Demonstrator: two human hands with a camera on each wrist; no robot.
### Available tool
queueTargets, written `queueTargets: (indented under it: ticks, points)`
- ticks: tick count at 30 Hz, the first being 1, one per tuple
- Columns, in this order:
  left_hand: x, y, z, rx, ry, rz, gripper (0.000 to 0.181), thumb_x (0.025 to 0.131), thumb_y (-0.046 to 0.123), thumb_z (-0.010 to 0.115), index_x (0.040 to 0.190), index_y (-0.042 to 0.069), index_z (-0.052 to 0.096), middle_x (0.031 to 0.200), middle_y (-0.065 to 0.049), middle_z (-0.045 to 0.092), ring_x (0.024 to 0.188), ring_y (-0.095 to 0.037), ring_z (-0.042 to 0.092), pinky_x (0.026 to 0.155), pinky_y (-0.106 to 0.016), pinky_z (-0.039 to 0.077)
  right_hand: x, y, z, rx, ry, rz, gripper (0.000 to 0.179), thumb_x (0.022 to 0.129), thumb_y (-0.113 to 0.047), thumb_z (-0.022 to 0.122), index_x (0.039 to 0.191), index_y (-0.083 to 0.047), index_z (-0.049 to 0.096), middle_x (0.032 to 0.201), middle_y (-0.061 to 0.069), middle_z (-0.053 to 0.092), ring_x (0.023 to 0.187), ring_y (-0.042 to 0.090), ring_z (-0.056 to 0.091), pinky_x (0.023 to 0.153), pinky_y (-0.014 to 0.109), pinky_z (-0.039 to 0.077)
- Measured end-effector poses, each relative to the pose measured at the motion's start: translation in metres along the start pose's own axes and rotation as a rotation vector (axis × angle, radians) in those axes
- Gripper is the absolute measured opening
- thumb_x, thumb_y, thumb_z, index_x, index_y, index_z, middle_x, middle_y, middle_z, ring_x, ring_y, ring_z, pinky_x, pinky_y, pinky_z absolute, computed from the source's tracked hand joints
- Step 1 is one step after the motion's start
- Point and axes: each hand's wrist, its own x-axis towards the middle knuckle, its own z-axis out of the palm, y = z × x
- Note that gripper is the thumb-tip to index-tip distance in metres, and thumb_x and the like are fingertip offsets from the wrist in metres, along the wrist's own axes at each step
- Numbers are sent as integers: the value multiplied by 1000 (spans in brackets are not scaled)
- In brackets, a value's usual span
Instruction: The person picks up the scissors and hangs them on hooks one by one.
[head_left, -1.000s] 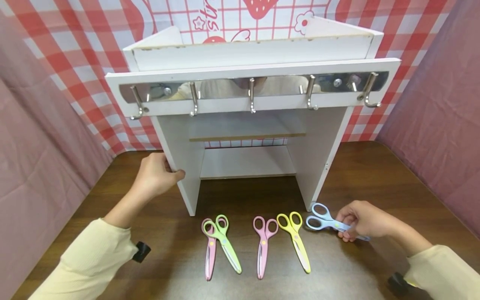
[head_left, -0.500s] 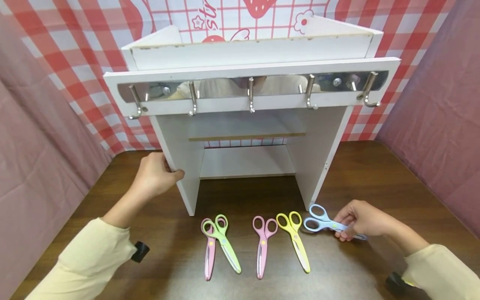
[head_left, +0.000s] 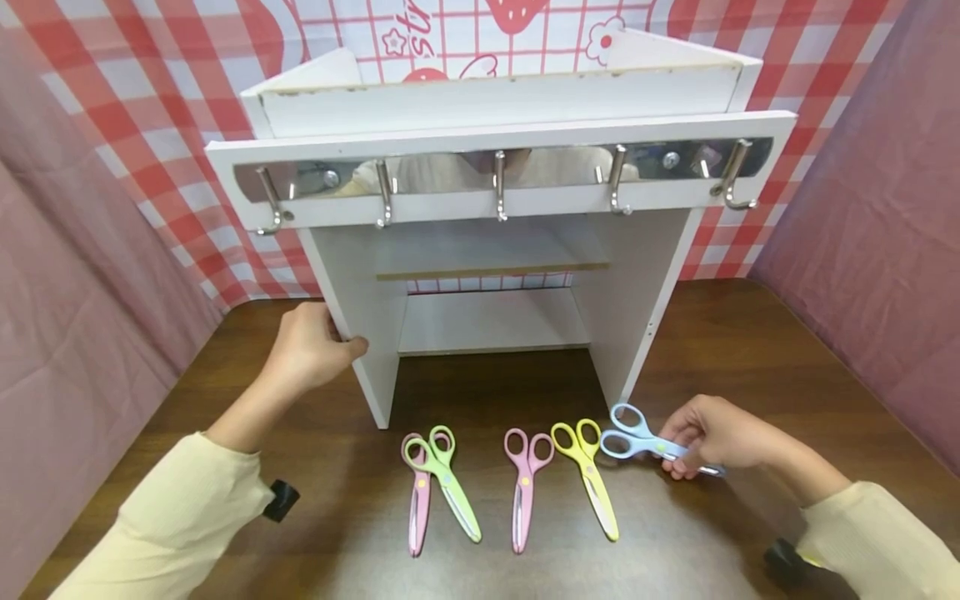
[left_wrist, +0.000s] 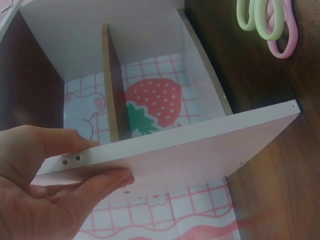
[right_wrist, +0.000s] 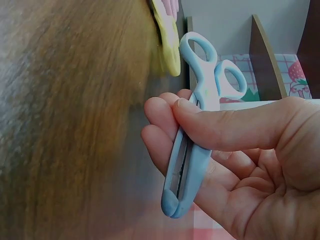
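My left hand (head_left: 306, 346) grips the front edge of the left side panel (left_wrist: 200, 135) of a white shelf unit, thumb on the inner face and fingers on the outer. Blue scissors (right_wrist: 195, 145) are pinched by my right hand (head_left: 723, 433) around the blade part, their handle loops pointing left near the foot of the unit's right panel. To their left lie yellow scissors (head_left: 592, 483), pink scissors (head_left: 523, 492), and green scissors (head_left: 456, 492) crossing over another pink pair (head_left: 418, 517). All of these rest on the wooden table with loops toward the unit.
The shelf unit carries a front rail (head_left: 495, 171) with several metal hooks, and two inner shelves (head_left: 491, 321). A red checked cloth (head_left: 225, 125) hangs behind, and pink curtains (head_left: 82, 250) flank the brown table (head_left: 337, 533).
My right hand has shifted slightly left with the blue scissors, bringing their loops closer to the yellow pair. The left hand keeps its hold on the panel.
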Motion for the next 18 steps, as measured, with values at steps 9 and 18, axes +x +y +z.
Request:
queueTargets:
  ticks: [9, 18]
  points:
    - [1, 1, 0, 3, -12, -12, 20, 75, 18, 67, 75, -1, 62, 60, -10, 62, 60, -19, 55, 53, -27, 41, 4, -15, -2, -76, 39, 5, 18, 75, 1, 74, 91, 8, 69, 77, 13, 74, 65, 6, 66, 60, 22, 55]
    - [1, 3, 0, -7, 1, 4, 20, 73, 18, 69, 75, -1, 63, 61, -10, 63, 60, -18, 53, 52, -28, 39, 3, -27, 1, -92, 61, -14, 16, 75, 1, 74, 89, 7, 69, 77, 11, 74, 66, 4, 66, 61, 22, 55]
